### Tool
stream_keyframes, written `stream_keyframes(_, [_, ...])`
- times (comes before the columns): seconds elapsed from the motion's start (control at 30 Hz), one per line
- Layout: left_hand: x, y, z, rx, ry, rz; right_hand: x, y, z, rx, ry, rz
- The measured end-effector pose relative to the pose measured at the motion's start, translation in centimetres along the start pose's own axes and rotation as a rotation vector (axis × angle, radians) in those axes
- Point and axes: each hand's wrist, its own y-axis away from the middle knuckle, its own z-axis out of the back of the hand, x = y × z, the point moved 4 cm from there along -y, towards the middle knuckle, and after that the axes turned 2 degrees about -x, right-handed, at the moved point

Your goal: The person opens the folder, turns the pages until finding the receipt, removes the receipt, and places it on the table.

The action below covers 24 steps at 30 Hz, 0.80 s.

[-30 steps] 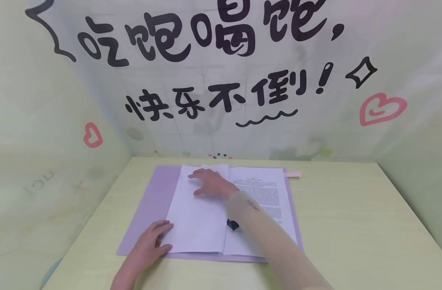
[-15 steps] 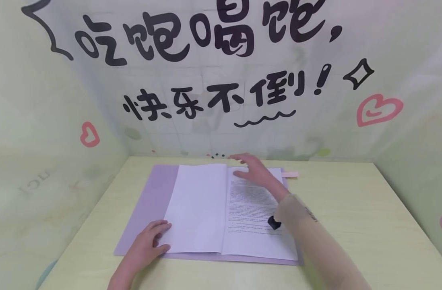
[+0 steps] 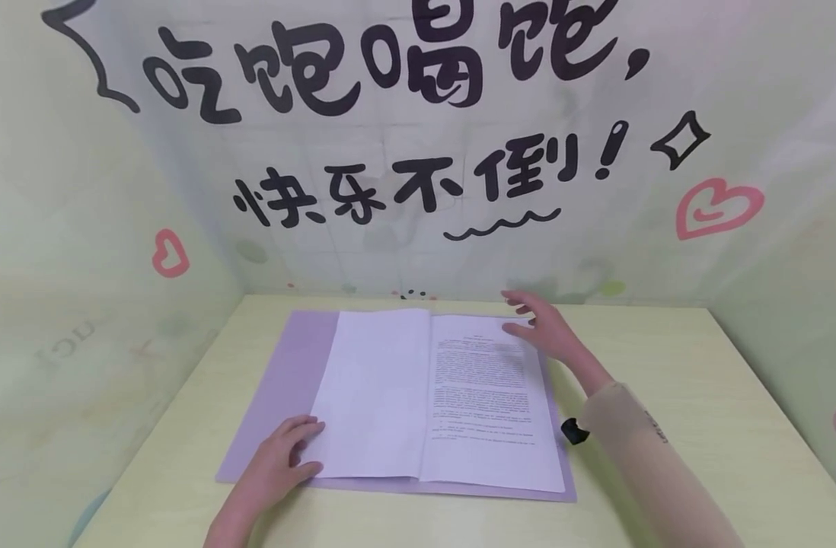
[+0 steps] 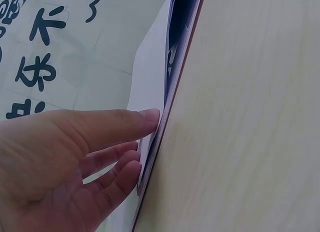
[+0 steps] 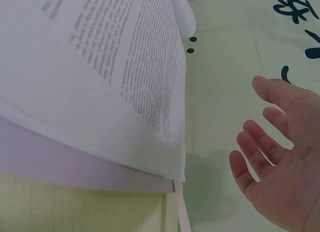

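"One blank left page, one printed right page: where do they lie?"
"Open in a purple folder on the table."
"What touches them?"
"The left hand, thumb apart from relaxed fingers, on the lower left corner. The right hand, loosely wide, hangs near the upper right."

We look forward and down from the head; each wrist view, closer, shares the papers and wall.
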Motion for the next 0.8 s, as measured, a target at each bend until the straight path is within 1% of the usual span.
stream_keyframes(0.17, [0.1,0.1,0.1,0.001,0.008,0.000,-1.7,1.0,0.5,-0.030,-0.018,-0.027])
stream_keyframes(0.27, [0.1,0.0,0.1,0.005,0.013,0.005,-2.7,1.5,0.8,-0.031,-0.013,-0.048])
stream_keyframes(0.43, [0.0,0.0,0.1,0.016,0.027,0.016,-4.3,2.1,0.9,-0.002,0.007,-0.097])
stream_keyframes(0.5, [0.0,0.0,0.1,0.015,0.031,0.016,-4.8,2.2,0.9,0.012,0.013,-0.105])
stream_keyframes(0.8, [0.0,0.1,0.2,-0.009,0.035,-0.010,-5.9,2.5,0.5,0.064,0.054,-0.095])
